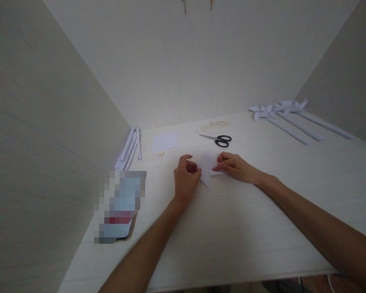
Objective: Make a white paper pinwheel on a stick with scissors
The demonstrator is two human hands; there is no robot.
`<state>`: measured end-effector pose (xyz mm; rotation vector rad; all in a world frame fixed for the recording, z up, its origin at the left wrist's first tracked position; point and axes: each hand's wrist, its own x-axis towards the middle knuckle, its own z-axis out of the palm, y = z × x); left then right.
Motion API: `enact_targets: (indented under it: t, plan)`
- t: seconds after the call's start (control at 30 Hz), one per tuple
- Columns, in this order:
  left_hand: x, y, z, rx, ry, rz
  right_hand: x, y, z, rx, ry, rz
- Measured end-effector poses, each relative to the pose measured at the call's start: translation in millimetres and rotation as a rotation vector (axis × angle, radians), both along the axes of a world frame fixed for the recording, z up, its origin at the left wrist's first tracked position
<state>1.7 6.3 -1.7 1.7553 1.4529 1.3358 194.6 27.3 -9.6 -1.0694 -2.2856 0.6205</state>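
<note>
My left hand (186, 177) is closed, its thumb and fingers curled at the left edge of a small white sheet of paper (208, 160). One corner of the sheet points down towards me. At the right side of the sheet, my right hand (232, 166) is closed in a pinch. A short white piece like a paper roll (216, 173) sticks out from under its fingers; the rest of it is hidden. Black-handled scissors (222, 141) lie just beyond the sheet, blades pointing left.
Three white paper sticks (301, 127) with folded paper pinwheels (270, 110) lie at the back right. Several rolled papers (129, 148) rest along the left wall. Near them are a flat white sheet (165, 141) and a partly blurred phone (126, 207) on the table (207, 240).
</note>
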Motion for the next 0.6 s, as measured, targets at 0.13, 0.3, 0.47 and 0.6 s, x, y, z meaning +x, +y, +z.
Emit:
enact_targets:
  t: [0.13,0.3,0.47,0.6]
  plan:
    - [3,4,-3.2,0.212,0.196,-0.085,0,0,-0.6,0.018,0.002,0.001]
    - [6,10,-9.8,0.382,0.454,-0.196,-1,1,-0.6,0.031,0.006,0.001]
    - [12,10,-9.7,0.395,0.577,-0.236,-2,1,0.1,0.033,-0.001,-0.005]
    - [13,8,-5.2,0.338,0.695,-0.255,-2,2,-0.4,0.043,-0.016,-0.012]
